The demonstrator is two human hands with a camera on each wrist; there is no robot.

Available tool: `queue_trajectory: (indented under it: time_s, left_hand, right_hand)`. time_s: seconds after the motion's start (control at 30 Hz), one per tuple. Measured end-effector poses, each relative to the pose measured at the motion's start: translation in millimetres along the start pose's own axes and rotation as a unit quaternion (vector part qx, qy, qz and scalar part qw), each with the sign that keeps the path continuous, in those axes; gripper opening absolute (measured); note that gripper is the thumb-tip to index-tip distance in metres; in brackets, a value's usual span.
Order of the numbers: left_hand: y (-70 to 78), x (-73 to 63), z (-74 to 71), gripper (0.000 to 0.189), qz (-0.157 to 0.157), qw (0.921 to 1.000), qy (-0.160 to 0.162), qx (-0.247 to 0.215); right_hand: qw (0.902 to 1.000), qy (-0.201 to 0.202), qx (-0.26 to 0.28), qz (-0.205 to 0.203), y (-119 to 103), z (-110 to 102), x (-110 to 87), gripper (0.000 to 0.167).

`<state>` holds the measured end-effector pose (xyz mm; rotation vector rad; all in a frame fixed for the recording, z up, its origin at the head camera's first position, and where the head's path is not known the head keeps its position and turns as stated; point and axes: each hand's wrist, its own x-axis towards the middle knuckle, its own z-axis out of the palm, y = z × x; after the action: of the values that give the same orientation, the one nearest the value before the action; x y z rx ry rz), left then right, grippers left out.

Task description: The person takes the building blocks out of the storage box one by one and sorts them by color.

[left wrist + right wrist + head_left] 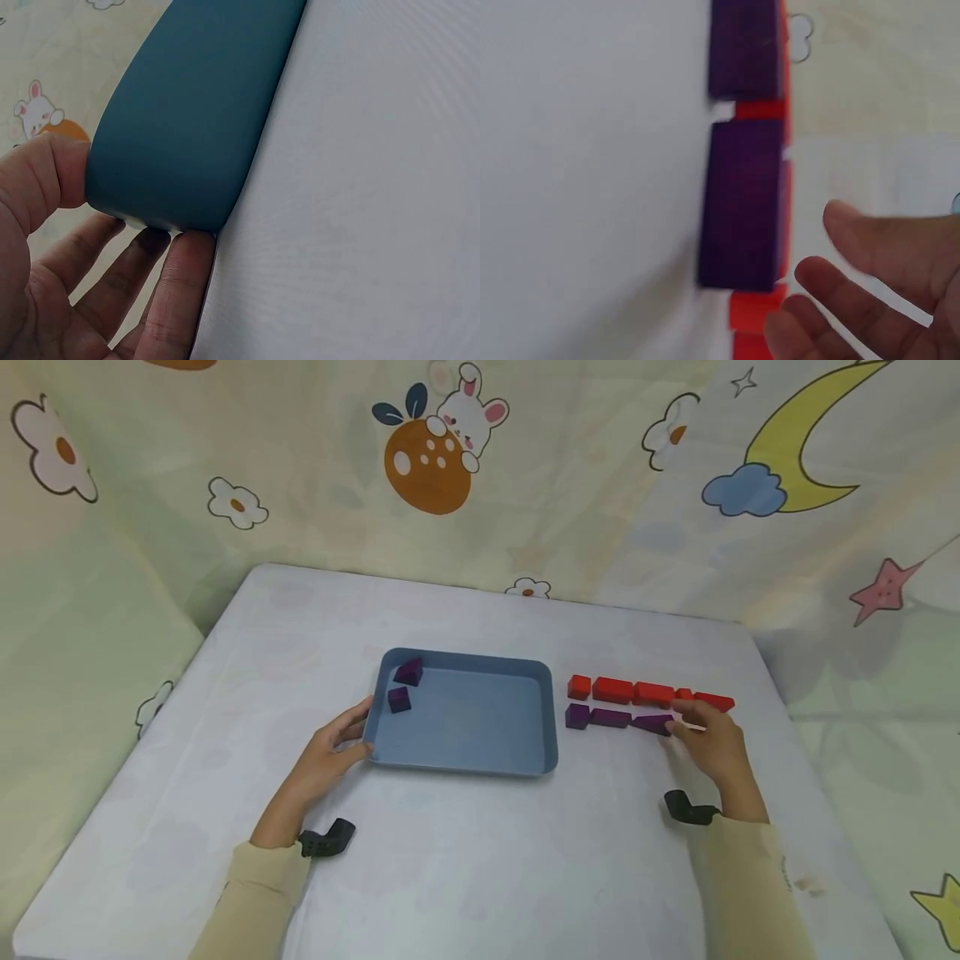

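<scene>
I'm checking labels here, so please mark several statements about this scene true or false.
The left hand touches the shallow rectangular blue tray. True.
The tray holds three red blocks. False: two small purple blocks.
A row of red blocks and a row of purple blocks lie right of the tray. True.
In the head view, the purple row lies behind the red. False: in front.
The right hand is inside the tray. False: close to a tapered purple block.
</scene>
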<state>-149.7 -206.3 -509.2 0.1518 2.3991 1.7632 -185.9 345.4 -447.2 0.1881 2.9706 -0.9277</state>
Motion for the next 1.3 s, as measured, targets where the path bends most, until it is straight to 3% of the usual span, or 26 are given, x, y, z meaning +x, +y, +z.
queue_trajectory:
  time_s: [0.2,0.3,0.67,1.1,1.3]
  left_hand:
    - [-1.9,0.9,-0.9,0.073,0.000,1.0000,0.000,-0.001]
    - [-2.4,1.2,-1.0,0.073,0.001,1.0000,-0.002,-0.002]
    - [-0.4,1.7,-0.2,0.072,0.005,1.0000,0.000,0.002]
    - [0.4,0.3,0.0,0.073,0.011,0.9998,0.004,-0.017]
    - [-0.6,0.8,-0.2,0.073,0.014,0.9998,0.003,-0.016]
  right_hand:
    - [0.9957,0.053,0.021,-0.073,-31.5,-4.3,-7.7,0.039]
    - [0.9939,0.055,0.036,-0.088,-49.9,0.4,-6.8,0.038]
    - [0.9837,-0.026,0.130,-0.122,-99.6,31.4,16.3,0.040]
    - [0.9659,-0.083,0.159,-0.187,-150.5,76.1,46.0,0.040]
    - [0.9612,-0.109,0.166,-0.191,-173.1,96.8,52.8,0.042]
